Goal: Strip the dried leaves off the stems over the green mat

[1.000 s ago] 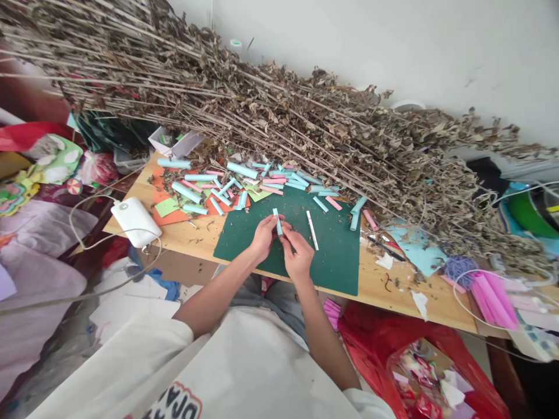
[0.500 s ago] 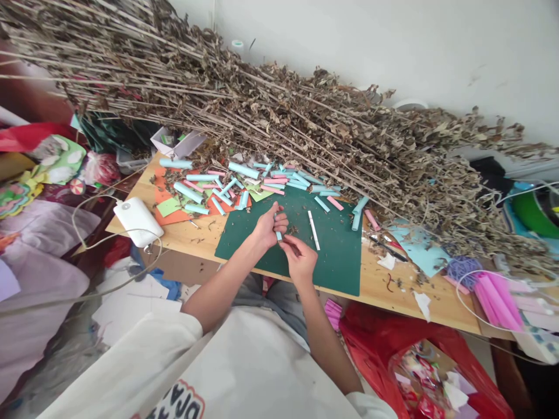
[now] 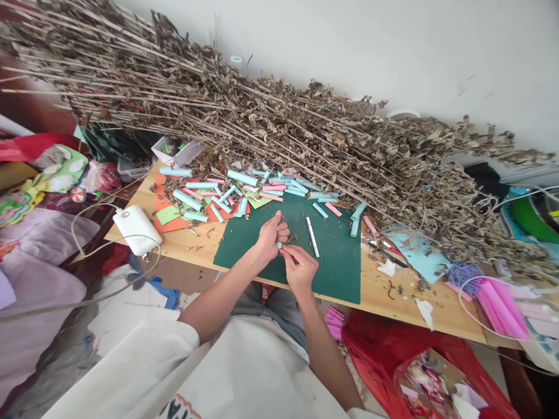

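My left hand (image 3: 271, 237) is closed around a small light blue paper tube (image 3: 279, 245), and only the tube's lower end shows. Against that end my right hand (image 3: 300, 265) pinches with thumb and forefinger; whatever is between those fingertips is too small to make out. Both hands are above the front part of a dark green cutting mat (image 3: 336, 267). A thin white stick (image 3: 312, 237) lies on the mat to the right of my hands. Blue paper tubes (image 3: 243, 177) and pink paper tubes (image 3: 333, 209) lie scattered along the mat's back edge.
A large heap of dried leafy stalks (image 3: 262, 122) spans the back of the wooden table (image 3: 183, 247). At left lie a white corded device (image 3: 137, 230) and orange paper (image 3: 163, 203). Purple string (image 3: 465, 276) sits at right. A red bag (image 3: 371, 349) of scraps stands below.
My left hand's fingers have curled further around the blue tube, so less of it shows. My right fingertips stay at its lower end. The view has shifted slightly.
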